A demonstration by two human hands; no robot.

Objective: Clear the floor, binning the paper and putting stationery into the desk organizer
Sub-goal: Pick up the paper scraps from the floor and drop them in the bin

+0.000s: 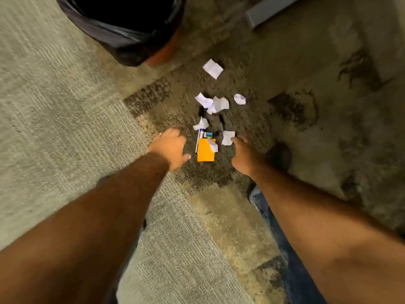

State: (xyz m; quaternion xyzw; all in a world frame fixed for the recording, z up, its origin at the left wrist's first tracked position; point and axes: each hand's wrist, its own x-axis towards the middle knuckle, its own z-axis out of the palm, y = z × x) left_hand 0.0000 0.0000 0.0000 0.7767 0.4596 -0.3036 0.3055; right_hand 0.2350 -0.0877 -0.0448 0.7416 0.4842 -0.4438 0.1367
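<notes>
Plainly both hands are reaching down, neither holding anything. Right hand [244, 153] hangs with fingers loosely curled, fingertips just beside a white paper scrap [228, 138]; left hand [172, 148] relaxed and spread, just left of the pile. Between them: an orange notepad [205, 153] with a scrap [213, 144] on its upper corner, a pen [198, 139] along its left edge, small blue-and-white items above it, too blurred to name. Another dark pen [221, 125] lies beyond. Further out, crumpled and flat paper pieces [213, 103] scattered on the carpet floor [65, 95], one flat sheet [212, 68] nearest the black-lined bin [122, 36] at top. Judgement: first pickup not yet made; next move calls for pinching the thin scrap off carpet pile. Desk organizer not in view.
</notes>
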